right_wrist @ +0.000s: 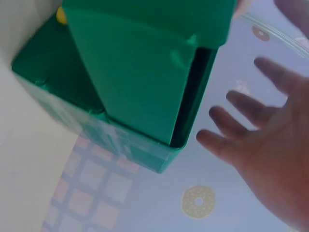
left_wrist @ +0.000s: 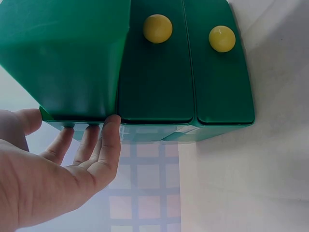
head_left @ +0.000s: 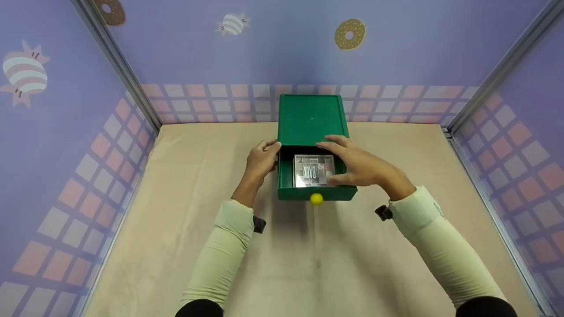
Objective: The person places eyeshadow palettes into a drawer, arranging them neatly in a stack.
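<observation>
A green drawer cabinet (head_left: 312,116) stands by the back wall with its top drawer (head_left: 293,194) pulled out. Inside that drawer lies a square, clear, shiny case (head_left: 308,169) with a grid pattern. My left hand (head_left: 262,160) is at the cabinet's left side; in the left wrist view its fingertips and thumb press along the side's front edge. Over the drawer's right side is my right hand (head_left: 363,165), fingers spread, its thumb overlapping the case's right edge in the head view. The right wrist view shows its fingers (right_wrist: 224,142) apart from the cabinet.
A yellow knob (head_left: 316,199) sticks out from the drawer front. Two lower drawers with yellow knobs (left_wrist: 222,38) are closed. Patterned walls (head_left: 286,48) enclose the beige table (head_left: 211,246) at the back and both sides.
</observation>
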### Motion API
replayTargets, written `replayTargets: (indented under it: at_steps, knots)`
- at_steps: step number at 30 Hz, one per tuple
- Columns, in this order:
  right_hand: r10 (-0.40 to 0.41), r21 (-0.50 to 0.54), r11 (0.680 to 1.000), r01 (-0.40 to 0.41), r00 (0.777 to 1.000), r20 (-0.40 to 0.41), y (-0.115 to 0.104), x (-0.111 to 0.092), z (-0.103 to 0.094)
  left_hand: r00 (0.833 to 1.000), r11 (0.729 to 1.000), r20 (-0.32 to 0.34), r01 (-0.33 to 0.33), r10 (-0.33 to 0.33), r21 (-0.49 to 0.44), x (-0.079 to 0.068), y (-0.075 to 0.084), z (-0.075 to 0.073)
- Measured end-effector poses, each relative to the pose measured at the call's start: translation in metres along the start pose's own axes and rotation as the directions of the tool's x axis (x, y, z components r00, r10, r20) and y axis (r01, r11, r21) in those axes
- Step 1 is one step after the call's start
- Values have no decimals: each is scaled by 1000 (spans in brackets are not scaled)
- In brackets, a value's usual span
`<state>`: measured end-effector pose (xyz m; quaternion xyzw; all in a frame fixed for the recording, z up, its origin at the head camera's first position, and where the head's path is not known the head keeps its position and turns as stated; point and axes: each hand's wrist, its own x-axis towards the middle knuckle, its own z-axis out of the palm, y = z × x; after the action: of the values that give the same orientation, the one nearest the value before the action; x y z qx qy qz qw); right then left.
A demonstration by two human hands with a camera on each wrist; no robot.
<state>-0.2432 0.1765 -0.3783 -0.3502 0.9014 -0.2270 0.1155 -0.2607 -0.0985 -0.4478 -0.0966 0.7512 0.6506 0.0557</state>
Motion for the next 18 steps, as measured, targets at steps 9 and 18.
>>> replayTargets:
  at_steps: [9, 18]
  knots:
    - [101, 125, 990, -66, 949, -297, -15, -17, 8, 1000, 1000, 0, 11, -11, 6, 0, 0, 0]
    - [212, 338, 941, -18, 810, -547, -27, -37, 37, 1000, 1000, -4, 6, -6, 9, 1, -1, 1]
